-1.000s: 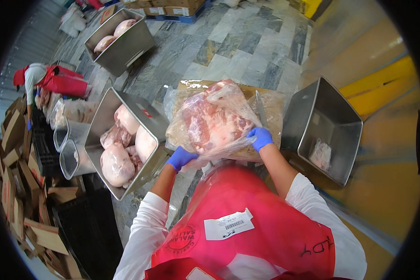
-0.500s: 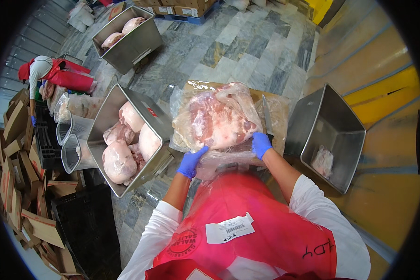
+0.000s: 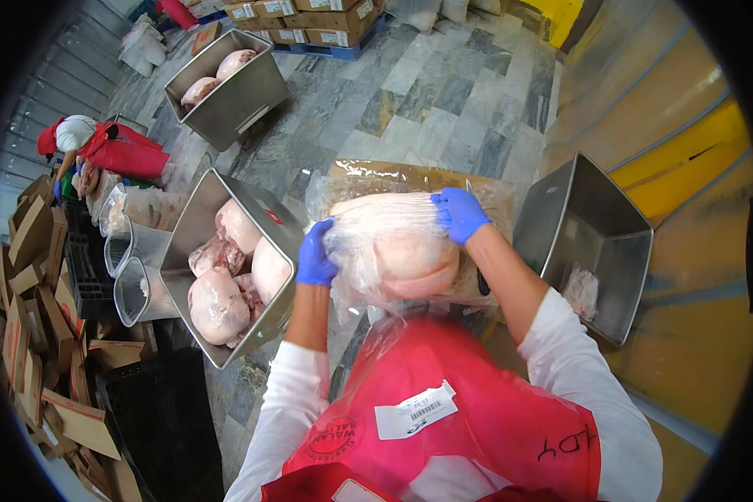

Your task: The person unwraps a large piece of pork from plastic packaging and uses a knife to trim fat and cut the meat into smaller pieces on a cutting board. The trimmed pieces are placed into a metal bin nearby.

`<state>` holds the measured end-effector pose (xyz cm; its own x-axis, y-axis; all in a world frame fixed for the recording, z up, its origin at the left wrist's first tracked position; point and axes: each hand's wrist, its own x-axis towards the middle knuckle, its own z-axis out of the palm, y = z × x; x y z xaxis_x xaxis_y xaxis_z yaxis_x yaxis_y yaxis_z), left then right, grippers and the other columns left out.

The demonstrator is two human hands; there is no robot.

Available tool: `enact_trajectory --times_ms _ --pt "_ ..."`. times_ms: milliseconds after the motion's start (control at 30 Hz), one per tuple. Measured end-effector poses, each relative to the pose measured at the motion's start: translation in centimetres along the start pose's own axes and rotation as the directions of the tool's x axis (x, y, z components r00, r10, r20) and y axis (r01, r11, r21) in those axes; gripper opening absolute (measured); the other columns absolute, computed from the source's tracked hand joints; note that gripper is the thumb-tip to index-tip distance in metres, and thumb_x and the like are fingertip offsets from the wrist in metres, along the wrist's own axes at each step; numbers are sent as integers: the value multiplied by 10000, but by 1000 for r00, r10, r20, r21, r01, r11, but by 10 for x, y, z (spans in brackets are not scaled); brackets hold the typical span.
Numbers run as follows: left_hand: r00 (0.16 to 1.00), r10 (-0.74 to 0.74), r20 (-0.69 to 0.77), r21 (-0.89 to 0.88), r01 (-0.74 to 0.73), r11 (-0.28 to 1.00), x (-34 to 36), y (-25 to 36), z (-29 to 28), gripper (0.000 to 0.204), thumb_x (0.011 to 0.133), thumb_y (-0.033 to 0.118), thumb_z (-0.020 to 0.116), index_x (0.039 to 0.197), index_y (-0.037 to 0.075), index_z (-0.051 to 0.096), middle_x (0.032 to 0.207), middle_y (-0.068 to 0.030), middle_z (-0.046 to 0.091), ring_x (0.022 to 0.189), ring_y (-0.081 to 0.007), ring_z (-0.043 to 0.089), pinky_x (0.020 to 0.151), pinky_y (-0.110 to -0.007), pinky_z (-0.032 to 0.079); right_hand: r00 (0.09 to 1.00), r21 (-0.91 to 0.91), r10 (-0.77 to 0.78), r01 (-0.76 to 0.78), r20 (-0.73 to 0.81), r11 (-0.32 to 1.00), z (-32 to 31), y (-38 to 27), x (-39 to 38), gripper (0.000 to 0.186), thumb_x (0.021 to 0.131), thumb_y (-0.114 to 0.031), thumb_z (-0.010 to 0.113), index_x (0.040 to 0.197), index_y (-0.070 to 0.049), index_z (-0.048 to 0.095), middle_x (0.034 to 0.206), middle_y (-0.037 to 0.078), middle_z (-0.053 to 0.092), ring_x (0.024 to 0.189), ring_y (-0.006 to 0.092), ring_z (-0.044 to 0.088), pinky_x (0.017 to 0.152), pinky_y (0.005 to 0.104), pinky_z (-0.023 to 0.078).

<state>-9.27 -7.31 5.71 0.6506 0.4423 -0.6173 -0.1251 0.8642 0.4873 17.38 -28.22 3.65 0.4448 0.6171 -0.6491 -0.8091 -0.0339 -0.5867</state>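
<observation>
A pale, skin-side-up piece of meat (image 3: 414,263) in clear plastic wrap lies on the cardboard-covered work surface (image 3: 393,170) in front of me. My left hand (image 3: 315,251), in a blue glove, grips the wrap at the meat's left end. My right hand (image 3: 462,215), also blue-gloved, pinches the stretched wrap at the upper right. A knife's black handle (image 3: 483,283) shows beside my right forearm, its blade mostly hidden. To the left, a steel bin (image 3: 184,297) holds several pale meat pieces. At the right, another steel bin (image 3: 607,259) has a small wrapped bundle inside.
A third steel bin (image 3: 234,113) with meat stands behind. At the left, a co-worker (image 3: 113,151) bends over bags, near piled flattened cartons (image 3: 67,335) and a black crate (image 3: 155,418). Boxes on a blue pallet (image 3: 335,46) are at the back; a yellow wall (image 3: 678,159) flanks the right.
The meat has been turned over, red face to pale skin. My hands have moved up toward its far edge, the left also shifting left, pulling the plastic over it. The co-worker bends differently.
</observation>
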Motion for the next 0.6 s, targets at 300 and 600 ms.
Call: enact_trajectory --times_ms 300,600 --pt "998 54 12 580 -51 813 -74 -61 -32 340 929 128 693 1246 4 677 1119 -66 720 1009 -173 681 868 -336 558 957 129 275 -286 94 950 -132 116 -29 147 902 -112 588 764 -70 616 659 94 574 587 220 588 561 387 492" --pt "966 256 -38 -13 -257 966 -118 -31 28 394 940 137 612 1302 -20 627 1196 -162 698 1123 -286 675 1008 -429 542 871 -876 -398 406 286 260 -15 53 -142 173 879 -188 634 851 -18 636 775 234 621 704 415 622 679 485 514"
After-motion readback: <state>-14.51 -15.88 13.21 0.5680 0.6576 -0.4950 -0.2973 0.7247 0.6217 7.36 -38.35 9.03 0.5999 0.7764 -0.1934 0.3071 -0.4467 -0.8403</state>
